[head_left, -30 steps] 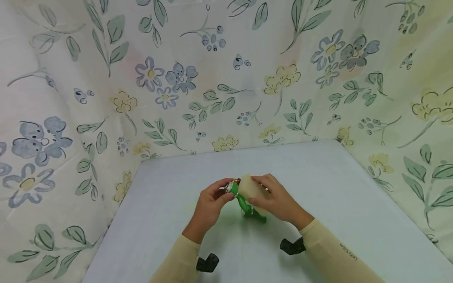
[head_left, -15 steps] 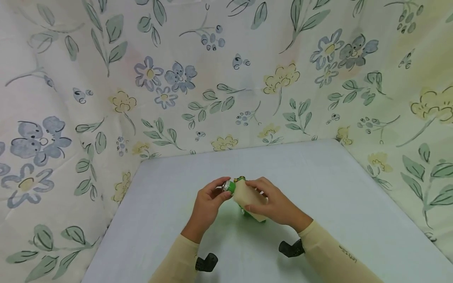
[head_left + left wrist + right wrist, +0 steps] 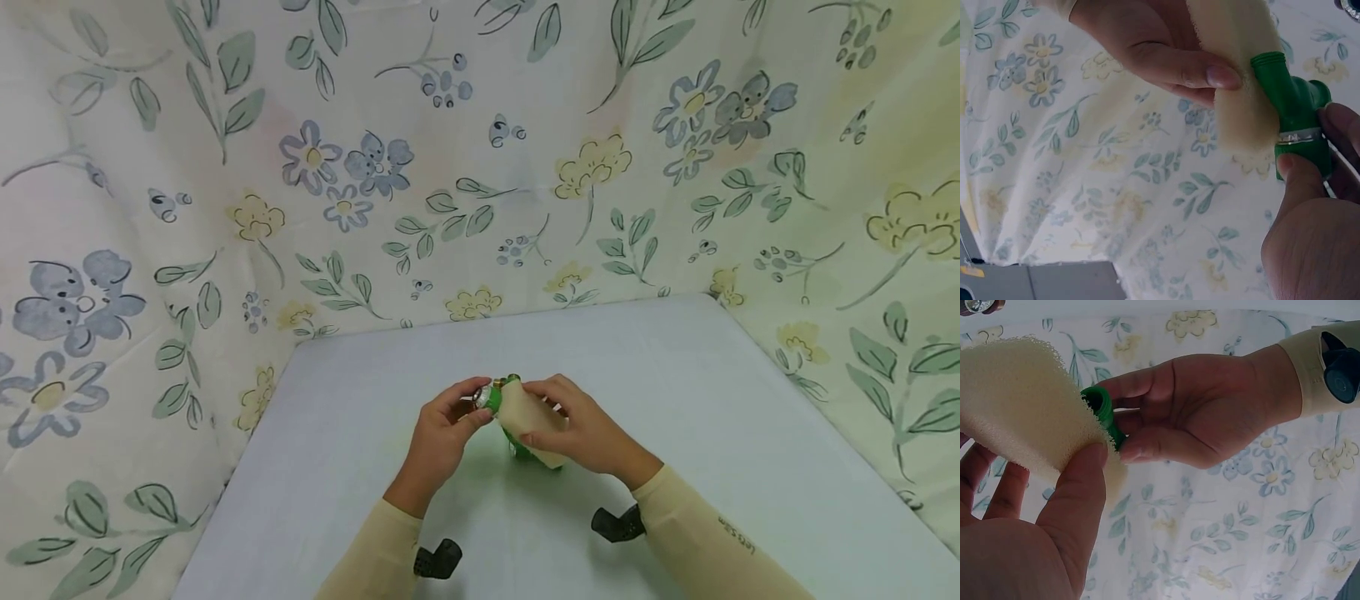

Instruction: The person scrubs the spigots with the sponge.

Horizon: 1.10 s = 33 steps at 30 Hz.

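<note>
Fitting: a green branched tubular fitting with a silver band (image 3: 1300, 106), raised over the white cloth-like worktop (image 3: 360, 417) in the left hand (image 3: 438, 437).
Sponge: a cream, porous block-shaped sponge (image 3: 1025, 403), in the right hand (image 3: 581, 429), lying against the fitting's side.
Hands: the left curls thumb and fingers round the banded end; the right pinches the block between thumb and fingers, both only part-way closed.
Fitting's feel: probably light and stiff, its smooth barrel likely a little slippery (the material could be plastic or painted metal; I cannot tell).
Fitting's hold: around the banded barrel seems surest, leaving the threaded mouth and branch free.
Sponge's feel: likely very light, soft and squashy; a broad hold across its edges should suit.
Since a second ago: in the head view the sponge sits lower and covers more of the fitting's lower green part, while both hands stay in nearly the same place.
</note>
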Each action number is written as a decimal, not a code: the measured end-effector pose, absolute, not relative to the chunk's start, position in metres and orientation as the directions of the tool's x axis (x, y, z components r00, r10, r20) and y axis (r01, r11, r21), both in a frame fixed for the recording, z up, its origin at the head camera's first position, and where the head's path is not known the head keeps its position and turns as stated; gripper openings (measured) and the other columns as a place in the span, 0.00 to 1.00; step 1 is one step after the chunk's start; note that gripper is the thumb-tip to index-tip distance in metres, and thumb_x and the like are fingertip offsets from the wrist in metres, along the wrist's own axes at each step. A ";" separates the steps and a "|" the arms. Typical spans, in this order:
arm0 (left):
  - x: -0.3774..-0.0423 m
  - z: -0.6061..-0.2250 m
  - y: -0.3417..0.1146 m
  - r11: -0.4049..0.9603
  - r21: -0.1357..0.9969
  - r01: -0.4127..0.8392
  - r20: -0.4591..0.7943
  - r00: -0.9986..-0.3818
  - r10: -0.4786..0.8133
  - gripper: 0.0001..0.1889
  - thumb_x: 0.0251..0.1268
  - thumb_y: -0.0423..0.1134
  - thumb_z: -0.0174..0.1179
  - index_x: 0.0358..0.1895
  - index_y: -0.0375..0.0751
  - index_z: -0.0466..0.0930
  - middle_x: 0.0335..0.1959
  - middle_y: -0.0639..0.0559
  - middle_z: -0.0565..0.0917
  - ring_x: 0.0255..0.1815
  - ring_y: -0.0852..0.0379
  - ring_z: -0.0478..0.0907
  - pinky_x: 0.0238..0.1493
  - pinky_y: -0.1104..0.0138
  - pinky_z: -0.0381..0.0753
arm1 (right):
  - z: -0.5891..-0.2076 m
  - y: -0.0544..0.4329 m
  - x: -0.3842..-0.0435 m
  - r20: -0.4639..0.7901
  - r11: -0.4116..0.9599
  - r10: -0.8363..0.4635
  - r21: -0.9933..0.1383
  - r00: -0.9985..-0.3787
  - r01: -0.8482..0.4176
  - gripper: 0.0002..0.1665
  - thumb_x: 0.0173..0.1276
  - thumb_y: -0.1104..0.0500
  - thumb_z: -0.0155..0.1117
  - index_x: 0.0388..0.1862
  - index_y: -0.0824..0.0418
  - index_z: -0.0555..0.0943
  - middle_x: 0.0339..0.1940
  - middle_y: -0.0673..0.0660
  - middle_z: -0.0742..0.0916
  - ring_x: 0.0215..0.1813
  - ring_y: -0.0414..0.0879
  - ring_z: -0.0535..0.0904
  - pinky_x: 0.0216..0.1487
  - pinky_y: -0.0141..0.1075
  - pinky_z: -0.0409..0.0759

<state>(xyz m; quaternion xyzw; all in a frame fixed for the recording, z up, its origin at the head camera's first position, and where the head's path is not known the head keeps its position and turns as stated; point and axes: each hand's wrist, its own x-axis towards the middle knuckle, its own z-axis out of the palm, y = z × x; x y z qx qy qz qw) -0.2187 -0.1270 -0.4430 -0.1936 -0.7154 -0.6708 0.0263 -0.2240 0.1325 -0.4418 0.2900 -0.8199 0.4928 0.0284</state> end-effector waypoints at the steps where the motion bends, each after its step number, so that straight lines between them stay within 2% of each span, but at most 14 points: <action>1: -0.218 -0.443 -0.127 0.026 0.950 0.311 0.295 -0.923 0.247 0.22 0.77 0.27 0.68 0.71 0.41 0.83 0.67 0.42 0.82 0.59 0.45 0.83 0.58 0.62 0.87 | -0.442 0.133 -0.225 0.332 0.350 -0.444 -0.791 -0.832 -0.502 0.38 0.72 0.48 0.80 0.77 0.57 0.78 0.62 0.51 0.82 0.58 0.49 0.77 0.57 0.52 0.81; 8: -0.218 -0.442 -0.128 0.026 0.951 0.307 0.288 -0.915 0.284 0.24 0.77 0.27 0.68 0.72 0.35 0.81 0.69 0.38 0.81 0.60 0.43 0.83 0.58 0.62 0.87 | -0.440 0.135 -0.229 0.311 0.374 -0.420 -0.797 -0.853 -0.475 0.40 0.72 0.49 0.81 0.77 0.62 0.78 0.61 0.53 0.82 0.57 0.50 0.78 0.59 0.53 0.81; 15: -0.217 -0.443 -0.127 0.046 0.945 0.323 0.297 -0.910 0.289 0.23 0.77 0.28 0.68 0.72 0.40 0.82 0.68 0.44 0.82 0.60 0.45 0.84 0.58 0.62 0.87 | -0.443 0.137 -0.234 0.305 0.388 -0.401 -0.798 -0.864 -0.461 0.41 0.71 0.49 0.81 0.77 0.60 0.78 0.61 0.53 0.82 0.58 0.50 0.78 0.60 0.54 0.81; 24: -0.217 -0.443 -0.128 0.063 0.945 0.320 0.289 -0.912 0.291 0.23 0.76 0.28 0.69 0.71 0.42 0.83 0.68 0.43 0.82 0.58 0.44 0.84 0.57 0.62 0.87 | -0.447 0.137 -0.236 0.292 0.390 -0.389 -0.807 -0.874 -0.443 0.41 0.71 0.48 0.82 0.77 0.60 0.78 0.61 0.53 0.82 0.58 0.50 0.77 0.61 0.55 0.80; 33: -0.214 -0.441 -0.129 0.051 0.950 0.309 0.281 -0.912 0.299 0.23 0.77 0.27 0.68 0.72 0.39 0.82 0.65 0.42 0.83 0.57 0.44 0.84 0.57 0.61 0.87 | -0.454 0.139 -0.241 0.287 0.487 -0.263 -0.785 -0.921 -0.383 0.41 0.72 0.50 0.81 0.78 0.62 0.76 0.63 0.59 0.80 0.62 0.53 0.77 0.60 0.54 0.84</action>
